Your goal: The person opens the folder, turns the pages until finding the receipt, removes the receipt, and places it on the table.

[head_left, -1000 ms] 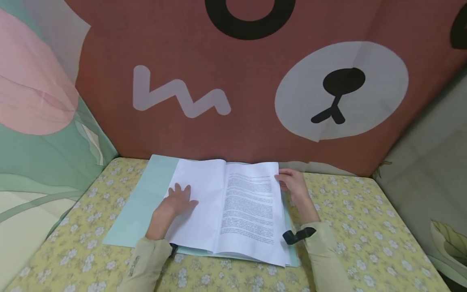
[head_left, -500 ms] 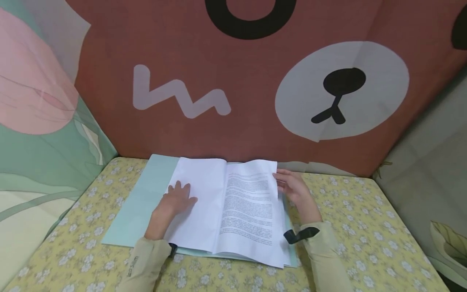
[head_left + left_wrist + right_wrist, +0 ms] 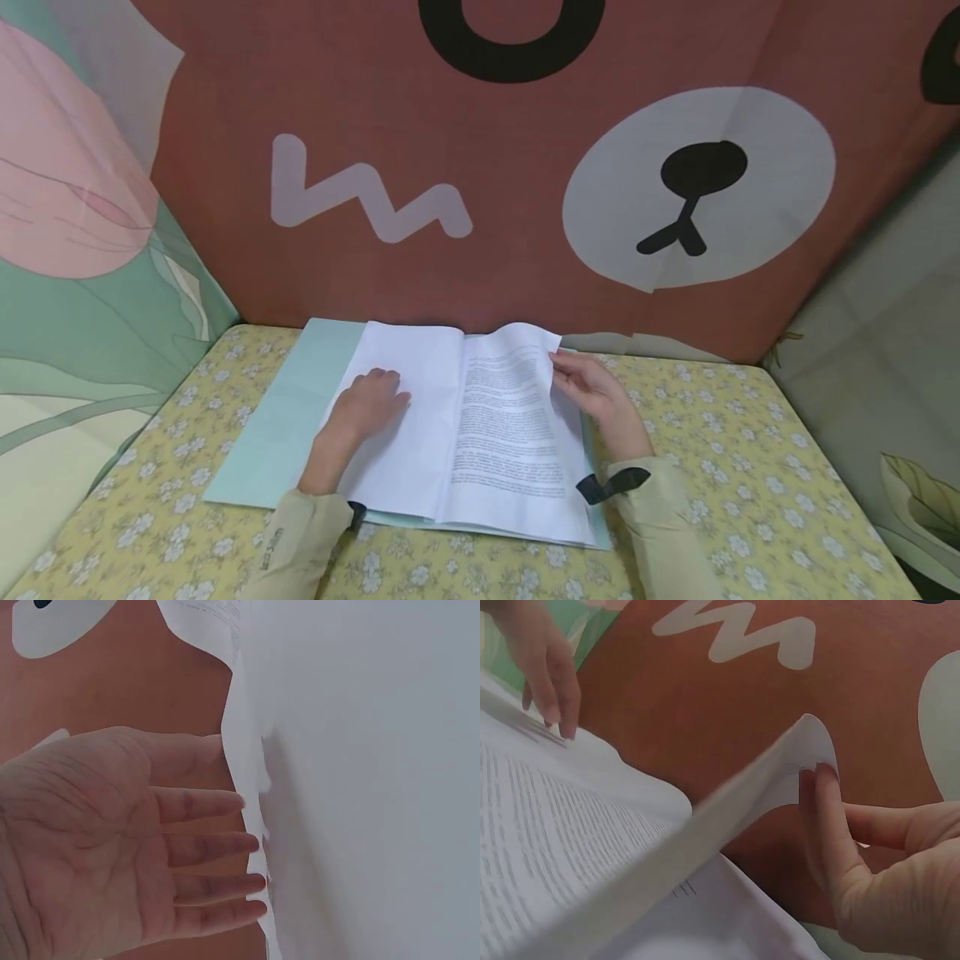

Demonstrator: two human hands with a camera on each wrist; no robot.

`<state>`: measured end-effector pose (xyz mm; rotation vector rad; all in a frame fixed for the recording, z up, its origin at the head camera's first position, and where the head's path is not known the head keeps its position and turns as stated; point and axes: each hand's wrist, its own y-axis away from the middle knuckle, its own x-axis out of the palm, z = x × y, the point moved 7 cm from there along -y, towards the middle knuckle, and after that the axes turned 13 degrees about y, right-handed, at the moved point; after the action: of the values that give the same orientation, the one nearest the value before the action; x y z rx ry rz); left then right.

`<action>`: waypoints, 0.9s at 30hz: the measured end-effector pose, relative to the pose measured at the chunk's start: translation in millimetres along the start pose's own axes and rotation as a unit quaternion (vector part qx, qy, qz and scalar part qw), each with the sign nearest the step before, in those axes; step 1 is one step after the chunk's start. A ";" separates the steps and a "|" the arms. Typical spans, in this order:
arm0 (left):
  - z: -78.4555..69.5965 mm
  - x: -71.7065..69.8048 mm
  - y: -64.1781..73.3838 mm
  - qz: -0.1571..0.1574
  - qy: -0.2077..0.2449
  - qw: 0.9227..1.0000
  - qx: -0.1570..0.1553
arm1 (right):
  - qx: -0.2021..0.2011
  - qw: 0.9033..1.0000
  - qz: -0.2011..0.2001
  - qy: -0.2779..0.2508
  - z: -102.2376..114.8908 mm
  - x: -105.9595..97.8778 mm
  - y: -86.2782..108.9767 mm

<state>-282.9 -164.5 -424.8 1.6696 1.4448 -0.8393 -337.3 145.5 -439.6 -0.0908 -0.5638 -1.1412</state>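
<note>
A booklet of white sheets lies spread out on a pale green folder. My left hand rests on the blank left page; in the left wrist view its fingers stretch out to touch the paper. The printed right page has its upper outer corner raised and curved. My right hand holds that outer edge, and in the right wrist view two fingertips overlap the lifted page. The thumb's contact with the sheet is partly hidden. Beneath it another sheet shows.
A yellow floral cloth covers the table. Behind it rises a brown panel with a bear print, close to the folder's far edge. Printed fabric hangs at the left, and a grey panel at the right.
My right hand has shifted slightly left with the page's edge, and the page's top now bends up more. The left hand's fingers, spread before, are drawn closer together.
</note>
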 end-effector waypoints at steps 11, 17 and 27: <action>-13.9 -11.9 0.9 -0.076 0.222 0.971 0.041 | 0.075 0.973 -0.040 -0.213 -2.7 21.1 -6.8; -18.4 -14.9 1.5 -0.064 0.359 0.930 0.034 | 0.075 0.965 -0.030 -0.248 -3.1 36.9 -8.7; -32.0 -19.1 9.3 0.002 0.515 0.857 0.002 | 0.073 0.966 0.017 -0.246 -6.6 75.7 -22.5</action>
<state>-276.4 -146.8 -391.4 2.2500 2.0874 0.1684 -332.2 70.5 -414.6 -0.2602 -1.0820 -1.0410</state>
